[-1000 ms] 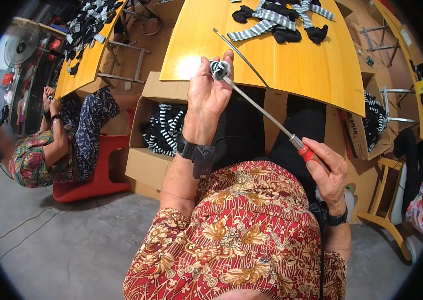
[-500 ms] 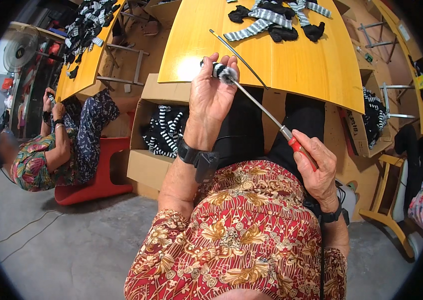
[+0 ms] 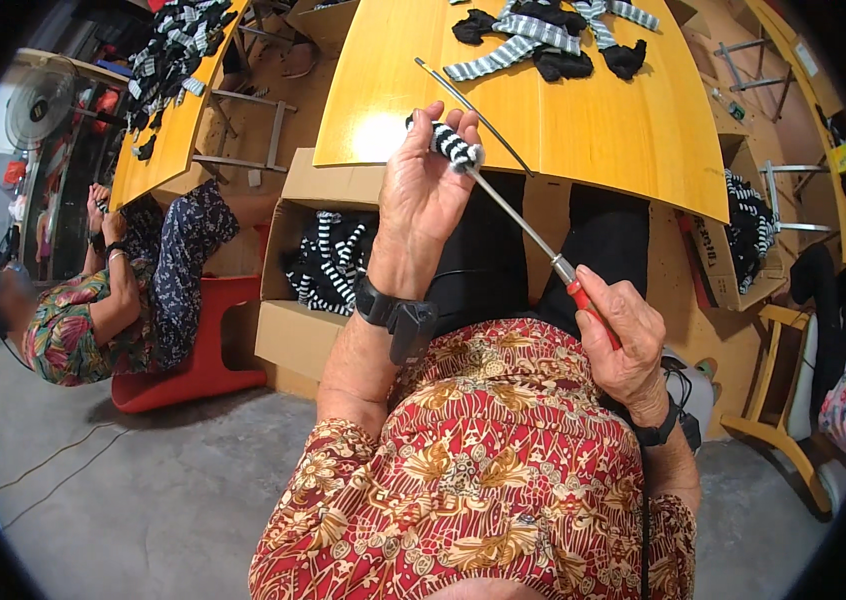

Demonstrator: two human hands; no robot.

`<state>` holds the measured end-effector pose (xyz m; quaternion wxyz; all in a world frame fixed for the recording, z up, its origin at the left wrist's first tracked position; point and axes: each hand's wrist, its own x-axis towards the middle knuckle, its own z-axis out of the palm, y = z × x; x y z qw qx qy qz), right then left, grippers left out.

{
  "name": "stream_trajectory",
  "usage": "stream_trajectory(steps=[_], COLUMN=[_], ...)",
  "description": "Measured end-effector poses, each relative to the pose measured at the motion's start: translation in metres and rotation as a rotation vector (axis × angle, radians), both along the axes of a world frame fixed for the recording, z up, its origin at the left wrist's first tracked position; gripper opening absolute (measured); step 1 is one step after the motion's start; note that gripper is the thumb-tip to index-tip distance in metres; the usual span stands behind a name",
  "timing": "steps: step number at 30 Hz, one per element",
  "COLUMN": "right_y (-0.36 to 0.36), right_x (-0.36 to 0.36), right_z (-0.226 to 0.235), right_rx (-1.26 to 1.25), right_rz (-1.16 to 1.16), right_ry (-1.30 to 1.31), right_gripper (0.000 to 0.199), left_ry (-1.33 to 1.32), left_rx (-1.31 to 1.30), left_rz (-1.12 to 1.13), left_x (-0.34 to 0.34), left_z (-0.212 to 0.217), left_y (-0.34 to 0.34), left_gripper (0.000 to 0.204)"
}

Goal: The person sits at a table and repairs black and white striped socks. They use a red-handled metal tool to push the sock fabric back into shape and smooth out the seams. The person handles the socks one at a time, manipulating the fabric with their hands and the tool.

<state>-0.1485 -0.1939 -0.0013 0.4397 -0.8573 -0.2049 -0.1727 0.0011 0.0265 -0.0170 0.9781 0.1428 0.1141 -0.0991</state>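
The right hand (image 3: 623, 335) is gripping the red handle of a thin metal rod tool (image 3: 523, 225), fingers wrapped round it, angling the shaft toward eleven o'clock. The left hand (image 3: 423, 195) is pinching a small black-and-white striped knit piece (image 3: 455, 147) bunched over the rod's tip, likely to steady it. At nine o'clock, an open cardboard box (image 3: 288, 335) is holding similar striped fabric. At twelve o'clock, the glossy yellow wooden table (image 3: 583, 120) is carrying a second rod (image 3: 473, 110) and more striped pieces (image 3: 543, 35).

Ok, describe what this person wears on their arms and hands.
Both hands are bare. The left hand has a black wristband with a boxy black unit. The right hand has a thinner black wristband. Red sleeves with a yellow and cream floral pattern cover the upper arms.
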Motion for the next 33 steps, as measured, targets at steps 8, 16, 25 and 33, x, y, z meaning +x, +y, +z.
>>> stream_trajectory(steps=[8,16,25,33], right_y=[0.002,0.012,-0.006,-0.028], right_x=[0.002,0.008,0.008,0.0], right_z=[-0.004,-0.002,0.003,0.019], right_rx=[-0.032,-0.064,0.077,0.22], right_rz=[-0.034,-0.093,-0.04,0.029], right_ry=[-0.046,-0.173,-0.13,0.071], right_gripper=[0.048,0.049,0.046,0.039], left_ry=[-0.171,-0.373,-0.704,-0.869], left_rx=[0.089,0.184,1.179,1.295], left_rz=[-0.042,-0.126,-0.29,-0.527], left_x=[-0.004,-0.006,-0.005,-0.023], left_z=[0.007,0.025,0.033,0.048], left_y=[-0.01,-0.037,-0.002,0.004], left_gripper=[0.03,0.04,0.04,0.039])
